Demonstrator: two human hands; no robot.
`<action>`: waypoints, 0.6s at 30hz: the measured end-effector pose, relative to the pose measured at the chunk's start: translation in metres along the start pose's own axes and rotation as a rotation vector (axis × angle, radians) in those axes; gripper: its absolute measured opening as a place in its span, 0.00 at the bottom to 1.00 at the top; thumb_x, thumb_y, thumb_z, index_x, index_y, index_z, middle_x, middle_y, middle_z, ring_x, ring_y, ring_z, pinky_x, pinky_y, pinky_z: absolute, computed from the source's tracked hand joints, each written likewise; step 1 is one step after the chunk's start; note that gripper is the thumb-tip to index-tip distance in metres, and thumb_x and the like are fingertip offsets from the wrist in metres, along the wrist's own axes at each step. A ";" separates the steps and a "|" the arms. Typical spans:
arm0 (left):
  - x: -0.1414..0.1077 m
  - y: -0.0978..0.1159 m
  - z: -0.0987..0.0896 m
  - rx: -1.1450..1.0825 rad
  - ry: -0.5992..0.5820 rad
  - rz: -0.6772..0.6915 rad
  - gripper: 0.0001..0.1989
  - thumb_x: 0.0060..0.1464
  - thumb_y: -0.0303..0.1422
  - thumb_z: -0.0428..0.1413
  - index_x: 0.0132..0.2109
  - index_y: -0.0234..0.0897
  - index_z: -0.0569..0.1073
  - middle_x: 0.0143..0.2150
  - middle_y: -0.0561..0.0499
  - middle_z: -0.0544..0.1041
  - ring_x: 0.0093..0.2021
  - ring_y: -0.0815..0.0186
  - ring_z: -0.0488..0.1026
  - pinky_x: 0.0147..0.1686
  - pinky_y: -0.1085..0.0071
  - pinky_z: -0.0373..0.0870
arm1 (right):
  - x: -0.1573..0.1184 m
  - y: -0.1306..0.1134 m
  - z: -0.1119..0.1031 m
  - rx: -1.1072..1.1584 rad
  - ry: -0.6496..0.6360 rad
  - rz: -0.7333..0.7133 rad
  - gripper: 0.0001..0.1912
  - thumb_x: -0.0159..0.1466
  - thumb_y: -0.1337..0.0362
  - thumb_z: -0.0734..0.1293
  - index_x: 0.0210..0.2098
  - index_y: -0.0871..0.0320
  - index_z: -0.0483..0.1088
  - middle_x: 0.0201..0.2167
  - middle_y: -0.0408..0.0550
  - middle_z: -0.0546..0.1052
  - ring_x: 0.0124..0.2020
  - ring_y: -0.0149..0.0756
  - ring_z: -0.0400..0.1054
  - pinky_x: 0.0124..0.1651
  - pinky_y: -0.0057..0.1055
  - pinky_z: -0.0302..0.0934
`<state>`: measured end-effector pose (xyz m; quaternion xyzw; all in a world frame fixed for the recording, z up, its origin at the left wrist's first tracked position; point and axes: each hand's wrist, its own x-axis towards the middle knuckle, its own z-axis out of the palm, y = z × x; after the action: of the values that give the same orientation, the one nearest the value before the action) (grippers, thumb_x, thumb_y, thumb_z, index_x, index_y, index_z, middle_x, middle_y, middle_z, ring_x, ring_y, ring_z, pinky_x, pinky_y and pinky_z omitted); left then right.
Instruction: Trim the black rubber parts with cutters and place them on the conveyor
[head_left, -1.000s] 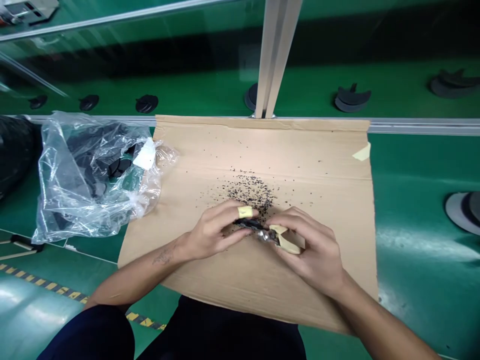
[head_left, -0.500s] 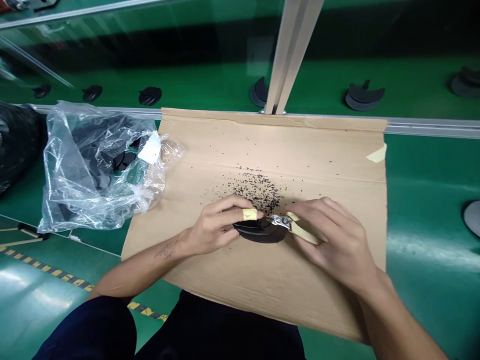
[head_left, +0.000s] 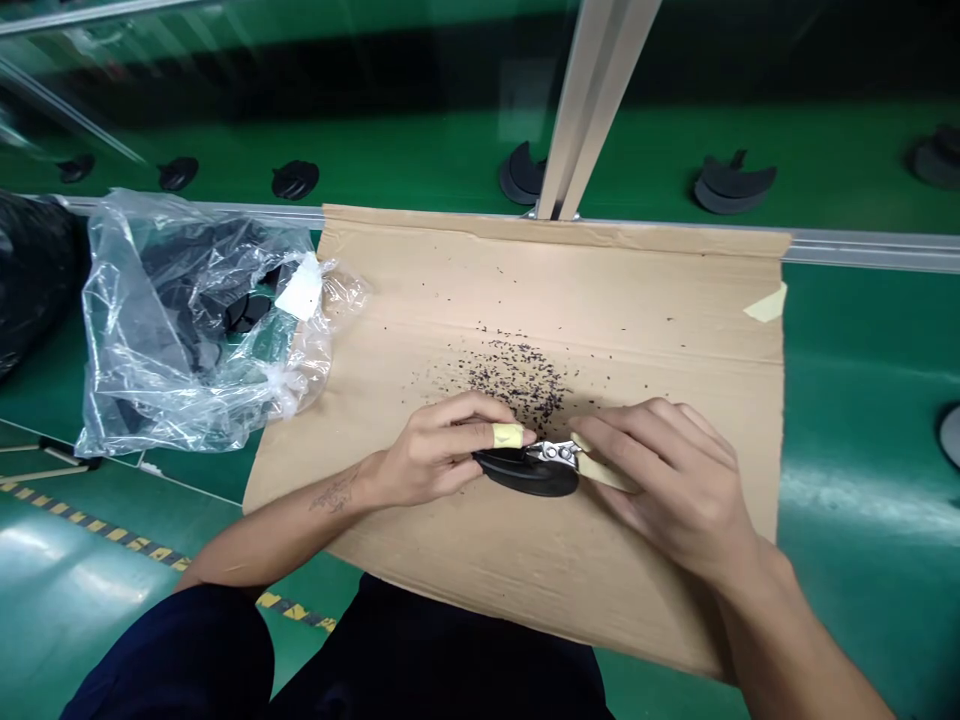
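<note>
My left hand (head_left: pixel 450 445), with yellow tape round one finger, grips the left end of a black curved plastic part (head_left: pixel 536 478). In my right hand (head_left: pixel 675 480) is a pair of side cutters (head_left: pixel 600 470) with pale yellow handles. The cutters' metal jaws reach the upper edge of the part, close to my left fingertips; what lies between the jaws is too small to make out. Just beyond the part, many small black plastic scraps (head_left: pixel 521 375) lie scattered on the cardboard sheet (head_left: pixel 480 560).
A clear plastic bag (head_left: pixel 195 340) holding black parts sits left of the cardboard, beside a black bag (head_left: pixel 34 290). Behind a metal rail, several black curved parts (head_left: pixel 733 188) rest on green. An upright metal post (head_left: pixel 600 100) stands at the back.
The cutters' jaws have moved inward against the part near my left fingertips, and the handles look closer together. The part has tilted slightly. The whole view has shifted a little.
</note>
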<state>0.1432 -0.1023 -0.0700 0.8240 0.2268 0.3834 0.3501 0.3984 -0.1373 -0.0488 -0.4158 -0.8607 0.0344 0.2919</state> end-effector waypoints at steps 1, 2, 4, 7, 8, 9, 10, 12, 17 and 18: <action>0.000 0.000 0.000 -0.004 -0.002 0.001 0.16 0.62 0.22 0.58 0.56 0.37 0.77 0.46 0.44 0.79 0.46 0.65 0.78 0.42 0.71 0.79 | 0.000 -0.001 0.001 -0.017 0.004 -0.003 0.06 0.70 0.65 0.67 0.46 0.59 0.72 0.37 0.50 0.80 0.35 0.36 0.69 0.33 0.34 0.57; -0.001 0.000 0.000 -0.007 -0.004 0.002 0.17 0.61 0.22 0.58 0.56 0.36 0.77 0.46 0.43 0.79 0.46 0.65 0.78 0.41 0.71 0.79 | -0.001 -0.001 0.001 -0.038 0.012 -0.006 0.05 0.70 0.66 0.66 0.45 0.58 0.72 0.37 0.49 0.80 0.34 0.35 0.69 0.33 0.34 0.56; -0.001 0.000 0.000 -0.013 -0.006 0.008 0.17 0.61 0.21 0.58 0.56 0.35 0.76 0.45 0.43 0.79 0.45 0.65 0.78 0.41 0.71 0.79 | -0.001 -0.002 0.002 -0.081 0.026 -0.017 0.05 0.70 0.68 0.66 0.45 0.58 0.72 0.36 0.49 0.80 0.33 0.34 0.68 0.33 0.33 0.56; -0.002 0.001 0.001 -0.010 0.000 0.015 0.18 0.60 0.20 0.59 0.56 0.35 0.76 0.45 0.43 0.79 0.44 0.66 0.78 0.38 0.72 0.79 | -0.002 -0.003 0.000 -0.151 0.019 -0.037 0.06 0.69 0.71 0.66 0.46 0.59 0.72 0.35 0.49 0.80 0.32 0.35 0.65 0.34 0.33 0.57; -0.002 0.001 0.001 -0.006 0.005 0.017 0.19 0.60 0.20 0.59 0.57 0.36 0.76 0.44 0.44 0.79 0.43 0.66 0.78 0.37 0.73 0.78 | -0.003 -0.004 -0.001 -0.175 0.007 -0.044 0.07 0.69 0.71 0.66 0.46 0.59 0.72 0.35 0.49 0.80 0.32 0.36 0.65 0.34 0.34 0.57; -0.002 0.001 0.001 -0.002 0.012 0.020 0.20 0.60 0.20 0.59 0.58 0.37 0.76 0.44 0.44 0.79 0.42 0.67 0.78 0.37 0.74 0.78 | -0.003 -0.005 -0.002 -0.197 -0.006 -0.050 0.08 0.68 0.72 0.66 0.46 0.59 0.72 0.35 0.49 0.80 0.32 0.36 0.65 0.34 0.34 0.57; -0.002 0.002 0.001 0.001 0.020 0.024 0.21 0.60 0.20 0.60 0.58 0.38 0.76 0.43 0.45 0.79 0.42 0.67 0.78 0.36 0.74 0.78 | -0.003 -0.005 -0.003 -0.214 -0.015 -0.056 0.08 0.68 0.73 0.66 0.46 0.59 0.73 0.35 0.49 0.80 0.32 0.36 0.65 0.34 0.34 0.58; -0.003 0.002 0.002 0.005 0.029 0.030 0.22 0.60 0.21 0.60 0.60 0.39 0.75 0.42 0.45 0.79 0.42 0.67 0.79 0.37 0.74 0.78 | -0.003 -0.007 -0.004 -0.233 -0.026 -0.067 0.09 0.67 0.74 0.66 0.46 0.60 0.73 0.35 0.49 0.80 0.32 0.36 0.65 0.34 0.34 0.58; -0.004 0.001 0.003 0.008 0.018 0.054 0.24 0.58 0.20 0.61 0.60 0.36 0.75 0.40 0.45 0.79 0.40 0.67 0.79 0.35 0.75 0.78 | -0.004 -0.010 0.000 -0.235 -0.001 -0.052 0.09 0.66 0.76 0.67 0.43 0.57 0.74 0.28 0.43 0.78 0.28 0.32 0.66 0.32 0.32 0.57; -0.004 0.000 0.003 0.008 0.015 0.059 0.23 0.58 0.20 0.61 0.60 0.36 0.75 0.40 0.45 0.79 0.40 0.67 0.78 0.35 0.75 0.77 | -0.005 -0.009 0.002 -0.208 0.007 -0.039 0.09 0.66 0.75 0.67 0.42 0.57 0.75 0.27 0.42 0.78 0.28 0.31 0.66 0.32 0.31 0.58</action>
<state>0.1430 -0.1059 -0.0729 0.8287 0.2068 0.3989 0.3337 0.3933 -0.1464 -0.0499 -0.4272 -0.8665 -0.0621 0.2506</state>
